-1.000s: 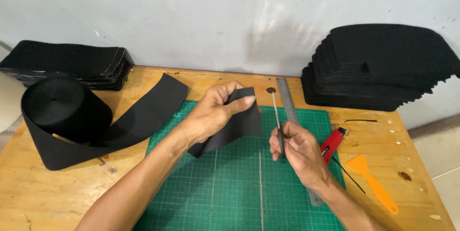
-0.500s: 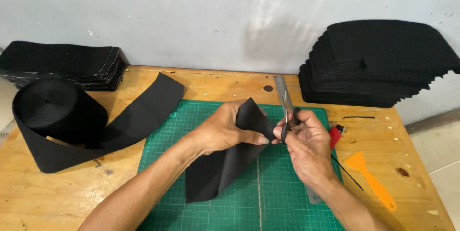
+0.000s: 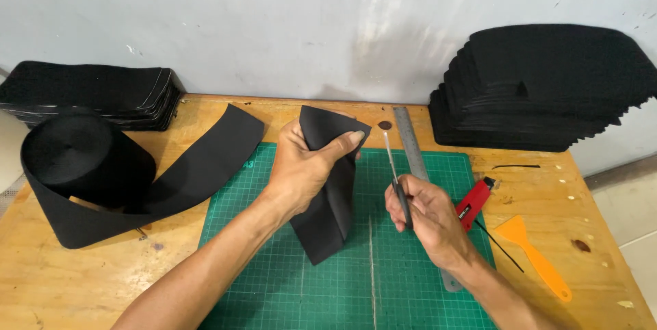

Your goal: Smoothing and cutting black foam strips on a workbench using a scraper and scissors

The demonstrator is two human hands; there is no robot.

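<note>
Left hand (image 3: 304,169): fingers curled tight around a folded black fabric piece (image 3: 327,193), thumb across its upper edge. Piece held upright over the green cutting mat (image 3: 287,289), top near the mat's far edge, bottom corner hanging toward the mat's middle; can't tell whether it touches.

Right hand (image 3: 428,217): fingers closed on the dark handle of a thin metal-bladed tool (image 3: 395,176), probably scissors or a blade, blade tip pointing away from the person and up. It's over the mat's right half, just right of the fabric piece, not touching it.

Steel ruler (image 3: 413,142) lies along the mat's right side, partly under the right hand. Red utility knife (image 3: 474,203) just off the mat's right edge; orange plastic scraper (image 3: 534,258) further right of that on the wooden table (image 3: 82,289).

Left of the mat: big roll of black band (image 3: 85,166), loose tail (image 3: 205,166) running to the mat's far-left corner. Beyond the roll, a low stack of black cut pieces (image 3: 89,94). Tall stack of black pieces (image 3: 547,87) at the table's far right, well away from the mat.
</note>
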